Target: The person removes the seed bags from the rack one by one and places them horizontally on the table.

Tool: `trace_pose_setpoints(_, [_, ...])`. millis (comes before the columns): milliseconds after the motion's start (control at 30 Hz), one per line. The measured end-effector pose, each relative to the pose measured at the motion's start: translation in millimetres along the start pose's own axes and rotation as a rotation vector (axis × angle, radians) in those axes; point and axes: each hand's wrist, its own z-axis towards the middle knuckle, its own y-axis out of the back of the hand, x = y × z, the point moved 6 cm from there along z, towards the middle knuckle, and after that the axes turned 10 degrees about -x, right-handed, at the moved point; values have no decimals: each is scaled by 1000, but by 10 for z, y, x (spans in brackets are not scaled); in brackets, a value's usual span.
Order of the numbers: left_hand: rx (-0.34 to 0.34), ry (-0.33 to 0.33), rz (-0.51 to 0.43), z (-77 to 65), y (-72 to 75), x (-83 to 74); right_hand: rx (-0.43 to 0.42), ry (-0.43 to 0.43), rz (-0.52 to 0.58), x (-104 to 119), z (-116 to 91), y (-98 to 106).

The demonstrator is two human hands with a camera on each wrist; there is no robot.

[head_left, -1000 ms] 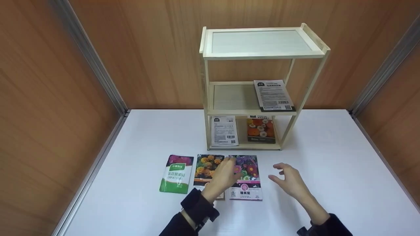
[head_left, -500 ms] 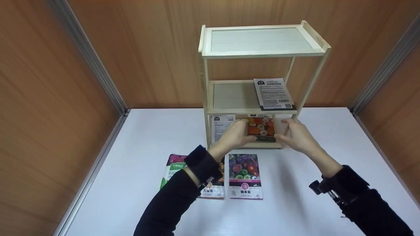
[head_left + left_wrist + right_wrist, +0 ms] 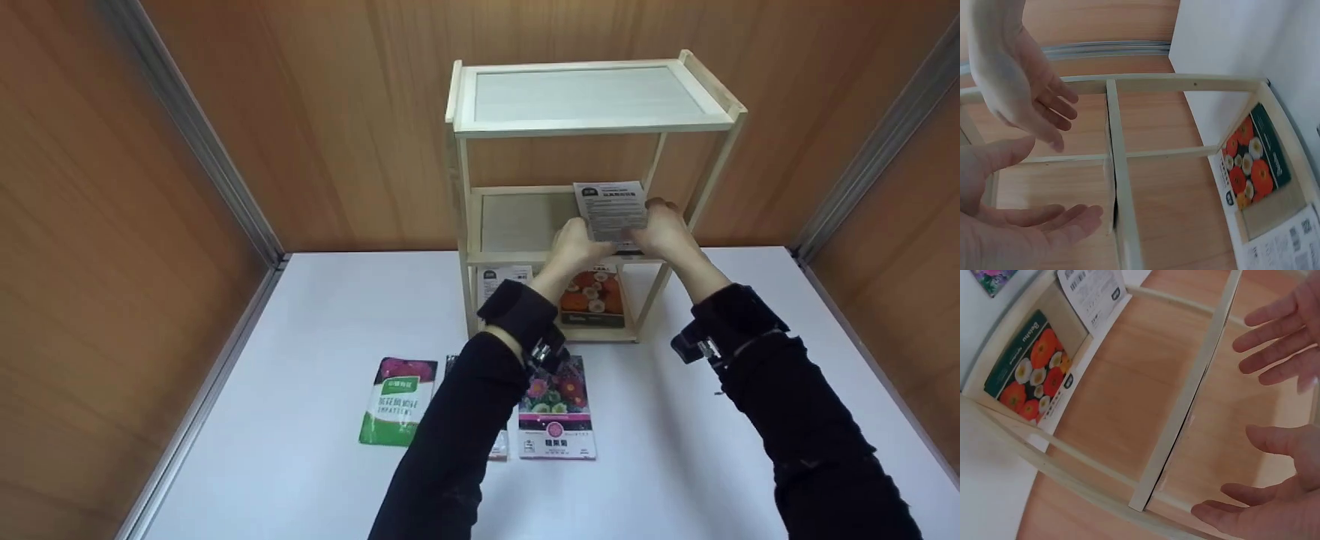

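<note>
A white, text-covered seed packet lies on the right part of the middle shelf. My left hand is at its left front, fingers extended, with the same hand low in the left wrist view. On the packet's other side is my right hand; the right wrist view shows this hand with spread fingers. Nothing is held in either hand. Whether fingertips touch the packet I cannot tell. Below, an orange-flower seed packet and a white-backed packet lie on the bottom shelf.
The pale wooden rack stands against the wood-grain back wall. In front of it on the white table are a green-and-white seed packet, a purple-flower packet and another packet mostly hidden by my left arm.
Both hands have moved from over the table packets up to the bottom shelf's orange-flower packet, then up to the middle shelf packet. The packets appear to lie where they were.
</note>
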Motion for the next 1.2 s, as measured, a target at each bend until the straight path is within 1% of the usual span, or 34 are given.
trace_pose_setpoints(100, [-88, 18, -44, 78, -28, 23, 7, -75, 25, -48, 107, -48])
trace_pose_setpoints(133, [-114, 32, -41, 97, -40, 36, 14, -98, 35, -64, 134, -70])
trace_pose_setpoints(167, [-142, 42, -38, 117, -52, 46, 3, -105, 39, -158, 210, -131])
trace_pose_setpoints(200, [-168, 46, -38, 131, -65, 53, 15, -122, 60, -173, 211, -131])
trace_pose_setpoints(233, [-188, 58, -32, 146, -82, 62, 8, -131, 61, -428, 398, -283])
trace_pose_setpoints(333, [-228, 80, -18, 227, -178, 122, -28, -127, 42, -965, 807, -618])
trace_pose_setpoints(367, [-264, 51, -23, 290, -239, 170, -40, -129, 33, -1129, 934, -721])
trace_pose_setpoints(433, [-272, 62, -34, 354, -315, 220, -12, -166, 10, -1296, 1081, -850])
trace_pose_setpoints(467, [-281, 60, -42, 371, -341, 236, 8, -186, 7, -1213, 1019, -819])
trace_pose_setpoints(500, [-288, 63, -50, 376, -354, 242, 33, -211, 8, -1208, 1010, -829])
trace_pose_setpoints(533, [-291, 72, -63, 360, -349, 228, 37, -228, 4, -1205, 998, -826])
trace_pose_setpoints(567, [-295, 76, -77, 331, -332, 202, 37, -241, 14, -1206, 989, -829])
trace_pose_setpoints(600, [-271, 109, -88, 265, -285, 147, 43, -248, 29, -1212, 975, -828])
trace_pose_setpoints(633, [-268, 118, -100, 228, -260, 117, 42, -256, 49, -1222, 959, -825])
trace_pose_setpoints(667, [-275, 118, -107, 217, -249, 107, 12, -241, 47, -1323, 1031, -895])
trace_pose_setpoints(700, [-268, 124, -115, 204, -237, 99, -6, -233, 57, -1337, 1034, -896])
trace_pose_setpoints(767, [-259, 132, -123, 232, -247, 116, -8, -213, 67, -1250, 967, -850])
trace_pose_setpoints(800, [-277, 105, -142, 285, -278, 160, 10, -213, 72, -1158, 898, -795])
trace_pose_setpoints(900, [-261, 133, -196, 361, -321, 219, 72, -252, 77, -792, 618, -570])
trace_pose_setpoints(933, [-265, 153, -196, 371, -330, 210, 101, -273, 79, -640, 501, -472])
trace_pose_setpoints(1000, [-262, 183, -237, 384, -340, 217, 134, -306, 101, -416, 314, -310])
trace_pose_setpoints(1033, [-249, 234, -223, 315, -294, 172, 143, -310, 106, -340, 252, -257])
trace_pose_setpoints(1067, [-256, 251, -210, 295, -287, 153, 143, -311, 112, -283, 209, -214])
trace_pose_setpoints(1133, [-290, 229, -244, 444, -398, 264, 144, -313, 120, -208, 149, -151])
trace_pose_setpoints(1200, [-301, 198, -293, 669, -569, 447, 133, -311, 128, -192, 130, -128])
